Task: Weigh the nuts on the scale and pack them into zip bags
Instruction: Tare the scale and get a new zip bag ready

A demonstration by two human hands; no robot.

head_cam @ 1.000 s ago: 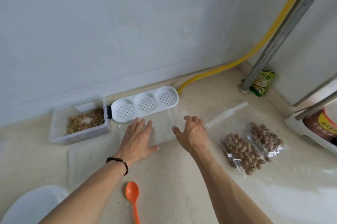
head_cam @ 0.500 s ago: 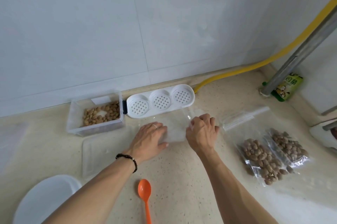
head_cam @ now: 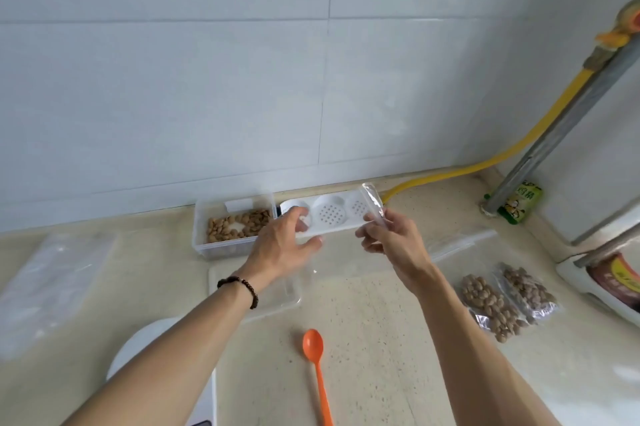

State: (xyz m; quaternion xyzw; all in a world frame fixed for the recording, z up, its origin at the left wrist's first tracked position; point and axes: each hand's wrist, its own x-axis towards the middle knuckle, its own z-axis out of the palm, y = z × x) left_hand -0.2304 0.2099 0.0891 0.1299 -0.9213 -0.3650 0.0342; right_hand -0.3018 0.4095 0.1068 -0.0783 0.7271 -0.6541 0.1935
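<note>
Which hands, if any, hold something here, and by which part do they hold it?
The right hand pinches an empty clear zip bag near its top edge. The left hand is open beside it, holding nothing.

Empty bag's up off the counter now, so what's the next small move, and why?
Probably pull the mouth open. The right hand pinches the empty zip bag at its top edge, and the left hand hangs open beside it holding nothing. The nuts sit loose in the clear container.
</note>
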